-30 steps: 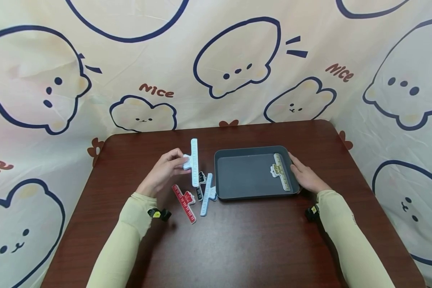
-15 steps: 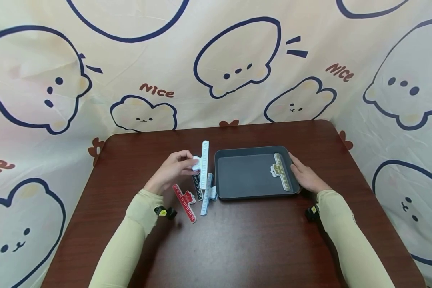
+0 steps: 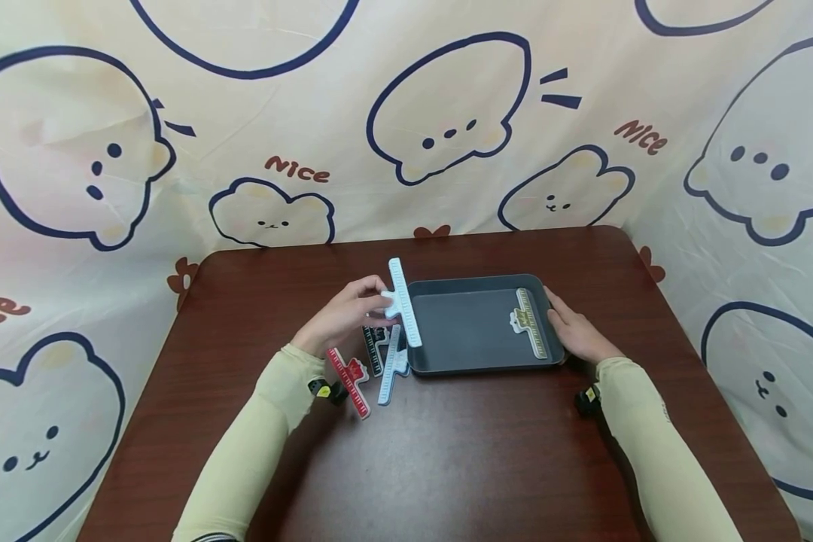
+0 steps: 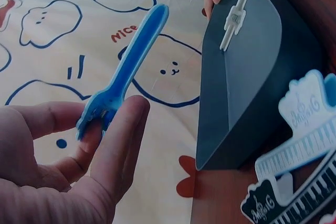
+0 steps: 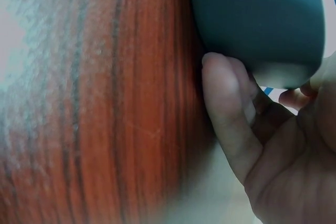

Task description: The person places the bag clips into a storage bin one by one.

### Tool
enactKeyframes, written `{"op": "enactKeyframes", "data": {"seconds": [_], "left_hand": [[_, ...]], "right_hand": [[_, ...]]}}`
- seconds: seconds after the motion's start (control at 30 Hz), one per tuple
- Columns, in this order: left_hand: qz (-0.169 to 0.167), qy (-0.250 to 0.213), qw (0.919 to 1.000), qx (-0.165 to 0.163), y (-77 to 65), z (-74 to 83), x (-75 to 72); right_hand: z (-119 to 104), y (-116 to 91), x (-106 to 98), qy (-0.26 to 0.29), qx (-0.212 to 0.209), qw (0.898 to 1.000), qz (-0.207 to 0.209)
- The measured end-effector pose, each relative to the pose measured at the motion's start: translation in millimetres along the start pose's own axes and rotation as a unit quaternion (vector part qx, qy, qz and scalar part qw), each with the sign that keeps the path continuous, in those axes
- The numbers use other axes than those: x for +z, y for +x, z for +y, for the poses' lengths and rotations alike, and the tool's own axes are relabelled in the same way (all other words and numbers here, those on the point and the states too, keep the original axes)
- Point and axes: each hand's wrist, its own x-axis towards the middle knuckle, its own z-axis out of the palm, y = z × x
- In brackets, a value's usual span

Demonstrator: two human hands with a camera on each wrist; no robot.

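My left hand (image 3: 347,313) pinches the handle end of a light-blue clip (image 3: 404,302) between thumb and fingers. That clip is raised, its long bar over the left rim of the dark grey tray (image 3: 467,324). In the left wrist view the blue clip (image 4: 135,51) appears edge-on, with its spring showing. My right hand (image 3: 580,333) rests against the tray's right wall, fingers extended along it; in the right wrist view its fingers touch the tray's outer side (image 5: 257,30). A yellow-and-white clip (image 3: 530,324) lies in the right part of the tray.
Left of the tray lie another light-blue clip (image 3: 391,366), a black clip (image 3: 374,352) with piano-key markings, and a red clip (image 3: 349,382). The second blue clip touches or nearly touches the tray. A patterned cloth (image 3: 352,113) hangs behind the brown table (image 3: 461,459).
My left hand has carried the light-blue clip rightward, from above the loose clips to the tray's left rim, and the clip has tilted. My right hand and the tray have stayed put.
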Motion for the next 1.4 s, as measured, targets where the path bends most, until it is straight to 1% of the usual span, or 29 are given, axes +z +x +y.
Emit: {"op": "enactKeyframes", "data": {"seconds": [0.17, 0.4, 0.5, 0.8, 0.97, 1.13, 1.4], "left_hand": [[-0.012, -0.003, 0.9999, -0.005, 7.4, 0.8, 5.0], [0.004, 0.007, 0.9997, -0.024, 15.4, -0.5, 6.6], [0.004, 0.018, 0.9995, -0.027, 17.4, 0.7, 8.0], [-0.027, 0.012, 0.9991, -0.032, 25.9, 5.4, 17.7], [-0.051, 0.016, 0.9983, -0.023, 32.9, 7.6, 25.7], [-0.057, 0.017, 0.9981, -0.017, 40.1, 10.2, 32.2], [-0.065, 0.01, 0.9975, -0.026, 53.2, 6.2, 39.7]], "right_hand": [[3, 1, 1, 0.001, 0.001, 1.0, 0.001], [5, 1, 1, 0.001, 0.003, 1.0, -0.004], [4, 2, 0, -0.001, 0.005, 1.0, -0.004], [3, 2, 0, -0.004, 0.004, 1.0, -0.007], [5, 2, 1, 0.0, 0.005, 1.0, -0.007], [4, 2, 0, -0.001, 0.004, 1.0, -0.01], [4, 2, 0, -0.003, 0.007, 1.0, -0.009]]}}
